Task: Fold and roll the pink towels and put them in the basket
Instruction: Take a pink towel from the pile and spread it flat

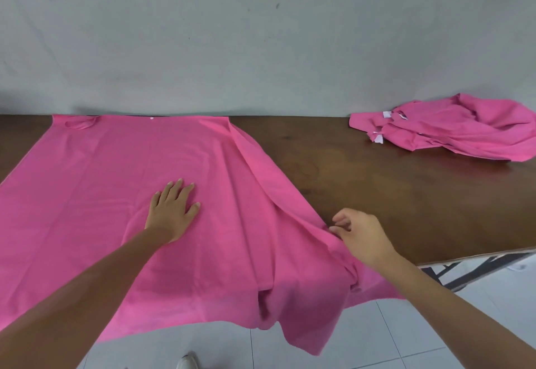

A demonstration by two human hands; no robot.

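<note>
Pink towel [116, 194] spread on table [377, 180], near edge overhanging. Left hand [171, 209] flat, fingers straight, pressing it. Right hand [359, 235] pinches the right edge. Risk: overhang's weight drags cloth floorward; pull bunches fold. Basket unseen.

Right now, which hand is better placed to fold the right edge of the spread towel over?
The right hand: it already pinches the spread towel at its right edge, while the left hand lies flat mid-towel, anchoring it.
</note>
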